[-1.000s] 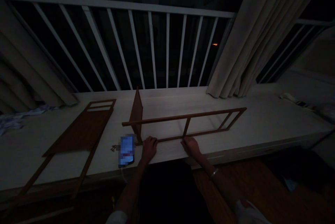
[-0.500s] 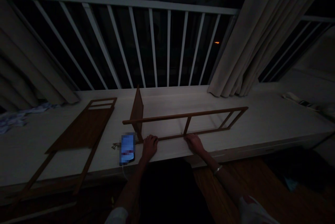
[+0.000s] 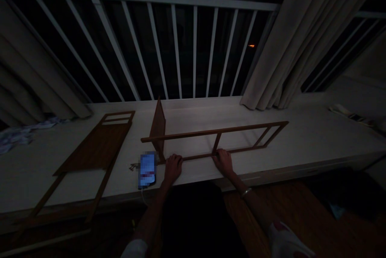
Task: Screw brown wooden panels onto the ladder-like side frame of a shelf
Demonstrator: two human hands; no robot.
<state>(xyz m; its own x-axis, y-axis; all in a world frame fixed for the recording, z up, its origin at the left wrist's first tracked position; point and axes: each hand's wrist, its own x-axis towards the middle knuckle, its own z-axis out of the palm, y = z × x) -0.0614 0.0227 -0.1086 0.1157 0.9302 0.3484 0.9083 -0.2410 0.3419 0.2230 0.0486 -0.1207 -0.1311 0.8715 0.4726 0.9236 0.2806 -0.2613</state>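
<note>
A brown wooden ladder-like frame (image 3: 241,129) stands on its long edge on the pale ledge (image 3: 301,145), joined at its left end to an upright brown panel (image 3: 158,127). My left hand (image 3: 172,168) rests with curled fingers on the frame's lower rail next to that panel. My right hand (image 3: 223,161) grips the same lower rail at the foot of a short upright strut. A metal bracelet (image 3: 246,192) circles my right wrist.
A second brown panel with long legs (image 3: 93,149) lies flat at the left of the ledge. A lit phone (image 3: 147,168) with a cable lies beside my left hand. White railing bars (image 3: 193,48) and curtains (image 3: 289,48) stand behind. Crumpled cloth (image 3: 18,135) lies far left.
My right hand has slid a little right and forward along the lower rail to the strut. The left hand stays put. The view has tilted slightly.
</note>
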